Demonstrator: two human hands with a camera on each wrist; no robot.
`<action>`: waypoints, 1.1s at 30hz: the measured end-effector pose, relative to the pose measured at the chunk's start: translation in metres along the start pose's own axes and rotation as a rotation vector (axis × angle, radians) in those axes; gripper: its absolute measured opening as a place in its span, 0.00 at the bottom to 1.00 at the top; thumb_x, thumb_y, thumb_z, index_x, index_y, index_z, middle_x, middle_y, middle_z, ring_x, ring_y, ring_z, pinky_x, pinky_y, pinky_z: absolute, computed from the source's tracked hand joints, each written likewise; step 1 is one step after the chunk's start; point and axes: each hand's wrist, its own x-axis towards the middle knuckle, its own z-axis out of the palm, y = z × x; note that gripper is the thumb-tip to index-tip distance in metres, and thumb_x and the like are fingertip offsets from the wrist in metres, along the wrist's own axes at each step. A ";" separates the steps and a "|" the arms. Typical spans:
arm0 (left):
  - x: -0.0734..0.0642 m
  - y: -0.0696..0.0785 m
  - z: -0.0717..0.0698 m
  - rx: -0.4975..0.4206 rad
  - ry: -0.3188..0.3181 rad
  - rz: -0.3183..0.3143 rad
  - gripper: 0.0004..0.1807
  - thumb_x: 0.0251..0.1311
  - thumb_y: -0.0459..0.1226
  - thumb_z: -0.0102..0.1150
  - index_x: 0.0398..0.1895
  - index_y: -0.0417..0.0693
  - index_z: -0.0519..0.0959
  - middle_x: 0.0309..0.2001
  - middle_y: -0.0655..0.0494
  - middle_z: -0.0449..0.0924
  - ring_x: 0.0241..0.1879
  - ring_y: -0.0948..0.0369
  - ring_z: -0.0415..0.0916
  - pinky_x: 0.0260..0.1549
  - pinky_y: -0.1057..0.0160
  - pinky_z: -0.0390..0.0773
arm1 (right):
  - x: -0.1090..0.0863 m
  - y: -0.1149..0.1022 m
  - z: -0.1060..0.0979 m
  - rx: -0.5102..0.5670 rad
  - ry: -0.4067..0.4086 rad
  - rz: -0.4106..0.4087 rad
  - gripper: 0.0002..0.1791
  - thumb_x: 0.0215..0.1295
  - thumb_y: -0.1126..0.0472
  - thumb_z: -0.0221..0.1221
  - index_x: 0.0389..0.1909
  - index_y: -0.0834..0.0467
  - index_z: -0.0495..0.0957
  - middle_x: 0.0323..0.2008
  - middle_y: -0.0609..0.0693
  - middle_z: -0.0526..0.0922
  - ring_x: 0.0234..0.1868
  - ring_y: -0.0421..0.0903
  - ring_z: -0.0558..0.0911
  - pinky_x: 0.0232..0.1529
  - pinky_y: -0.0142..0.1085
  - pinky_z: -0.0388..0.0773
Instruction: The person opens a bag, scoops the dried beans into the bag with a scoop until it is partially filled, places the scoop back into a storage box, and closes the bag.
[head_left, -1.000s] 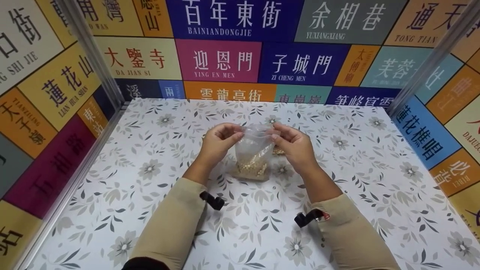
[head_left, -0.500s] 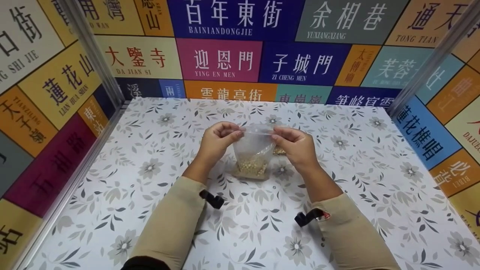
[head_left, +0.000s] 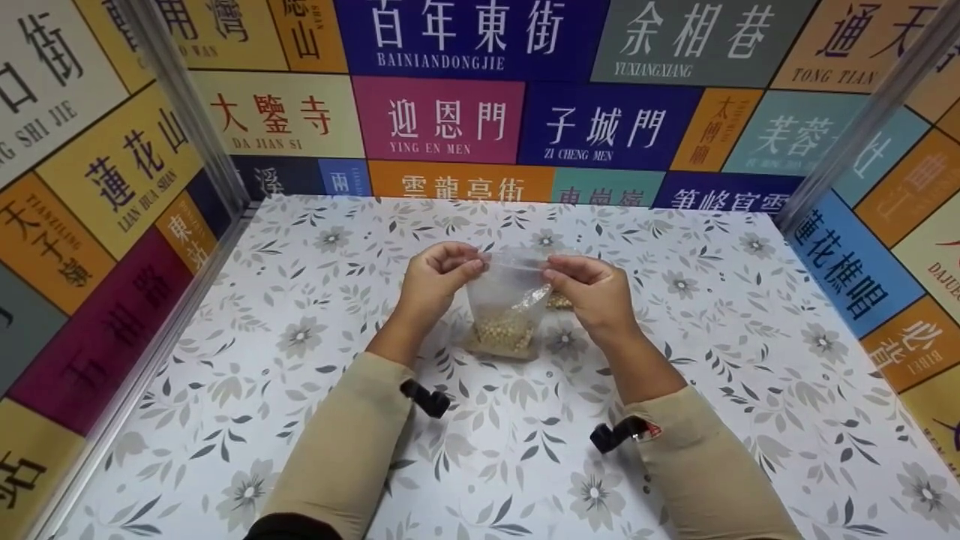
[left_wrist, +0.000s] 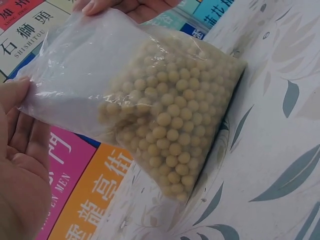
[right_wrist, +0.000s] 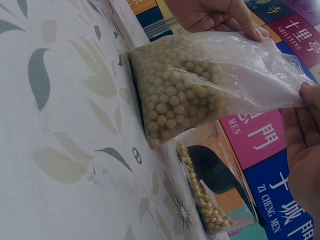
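Observation:
A clear plastic bag (head_left: 501, 300) stands upright on the table, its lower half filled with round, pale yellow soybeans (left_wrist: 172, 115). My left hand (head_left: 439, 279) pinches the bag's top left corner between thumb and fingers. At the opposite top corner, my right hand (head_left: 596, 294) has the same kind of pinch. Between the hands the top edge is stretched nearly straight. Behind the bag is a clear container (right_wrist: 212, 134) with more soybeans and a black scoop (right_wrist: 212, 170) inside; in the head view the bag and right hand hide most of it.
The table (head_left: 300, 435) has a white cloth printed with grey leaves and flowers. Panels with colourful street-name signs (head_left: 442, 120) close in the back and both sides. A small black camera (head_left: 426, 399) sits at the left cuff, another camera (head_left: 613, 435) at the right.
The bag's top, rumpled a second ago, is now pulled flatter and straighter between the hands. The hands have shifted only slightly, and the bag stays in place.

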 end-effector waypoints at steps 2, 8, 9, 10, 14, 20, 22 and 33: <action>-0.001 0.001 0.000 -0.008 -0.002 0.010 0.09 0.66 0.31 0.72 0.47 0.41 0.86 0.44 0.51 0.93 0.45 0.59 0.91 0.54 0.61 0.90 | 0.000 0.000 0.000 -0.003 -0.002 -0.003 0.18 0.64 0.69 0.73 0.52 0.74 0.85 0.36 0.41 0.94 0.40 0.39 0.92 0.42 0.30 0.90; 0.000 -0.001 -0.001 0.022 -0.006 0.016 0.09 0.66 0.34 0.73 0.47 0.42 0.86 0.46 0.51 0.93 0.46 0.59 0.92 0.55 0.60 0.90 | 0.001 0.000 0.000 -0.035 -0.009 -0.005 0.19 0.67 0.70 0.71 0.55 0.76 0.83 0.36 0.38 0.93 0.40 0.37 0.91 0.43 0.30 0.90; 0.001 -0.002 -0.001 0.030 -0.008 0.017 0.10 0.66 0.34 0.73 0.47 0.43 0.86 0.46 0.51 0.93 0.46 0.58 0.92 0.56 0.60 0.90 | 0.001 0.000 0.000 -0.042 -0.011 -0.004 0.19 0.68 0.70 0.70 0.56 0.75 0.83 0.36 0.38 0.93 0.40 0.37 0.90 0.43 0.29 0.89; 0.001 -0.002 -0.002 0.038 -0.011 0.019 0.10 0.66 0.35 0.74 0.48 0.43 0.86 0.47 0.50 0.93 0.47 0.58 0.91 0.56 0.59 0.90 | 0.001 0.000 0.000 -0.047 -0.014 -0.004 0.19 0.68 0.69 0.70 0.56 0.75 0.82 0.35 0.38 0.93 0.40 0.37 0.90 0.43 0.29 0.89; 0.000 -0.002 -0.002 0.108 -0.022 0.023 0.12 0.65 0.39 0.76 0.48 0.47 0.86 0.49 0.53 0.93 0.49 0.57 0.91 0.56 0.61 0.89 | 0.002 0.001 -0.001 -0.062 -0.025 -0.008 0.19 0.68 0.67 0.72 0.56 0.71 0.85 0.35 0.41 0.92 0.39 0.38 0.89 0.42 0.29 0.89; -0.001 0.000 0.000 0.218 -0.024 0.053 0.13 0.62 0.43 0.78 0.47 0.51 0.87 0.47 0.56 0.93 0.46 0.57 0.90 0.53 0.61 0.89 | 0.000 0.001 0.001 -0.112 -0.034 -0.020 0.18 0.64 0.60 0.76 0.54 0.61 0.89 0.37 0.45 0.92 0.38 0.40 0.87 0.40 0.28 0.87; -0.001 0.000 0.001 0.227 -0.024 0.050 0.13 0.62 0.43 0.78 0.46 0.51 0.87 0.46 0.57 0.93 0.46 0.57 0.90 0.52 0.60 0.90 | -0.001 0.000 0.002 -0.117 -0.031 -0.022 0.18 0.64 0.60 0.76 0.54 0.61 0.89 0.38 0.44 0.92 0.39 0.40 0.88 0.40 0.28 0.87; 0.000 -0.004 0.001 0.187 -0.012 0.072 0.11 0.61 0.39 0.79 0.43 0.48 0.87 0.42 0.54 0.94 0.40 0.60 0.90 0.46 0.62 0.91 | -0.003 0.001 0.005 -0.133 0.012 -0.017 0.18 0.62 0.59 0.77 0.51 0.60 0.90 0.35 0.42 0.92 0.37 0.39 0.89 0.38 0.27 0.86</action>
